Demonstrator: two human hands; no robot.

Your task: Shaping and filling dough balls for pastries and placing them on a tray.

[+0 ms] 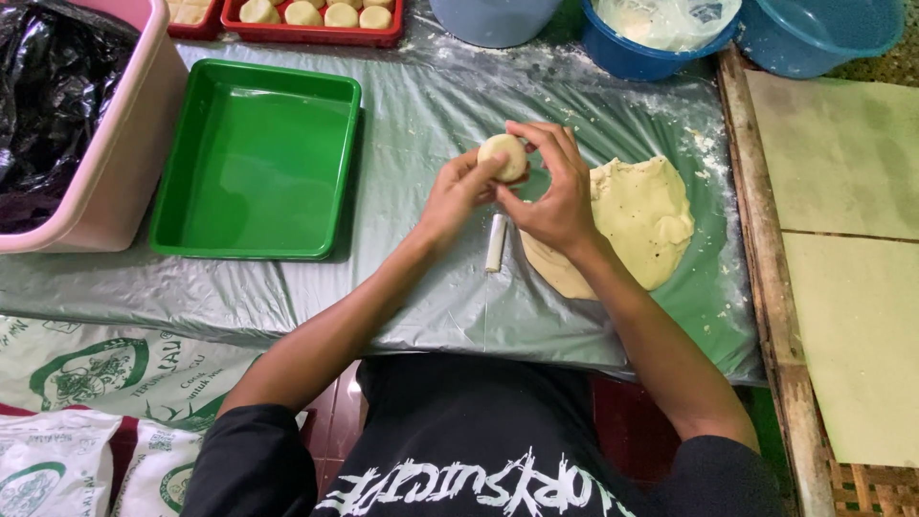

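I see both hands raised together over the plastic sheet (421, 105), my left hand (458, 196) and right hand (555, 196) pinched on one round dough piece (504, 156). Just below lies a small white cutter (496, 243); the flat dough sheet (646, 215) sits partly behind my right wrist. The green tray (254, 158) stands left, a pink bin (124, 144) beyond it, blue bowls (814, 43) at the far edge.

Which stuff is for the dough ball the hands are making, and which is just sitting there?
In use:
left hand
right hand
round pale dough ball
flat pale dough sheet
small white cylinder tool

Just lying about:
empty green plastic tray
pink bin with black bag
blue plastic bowls
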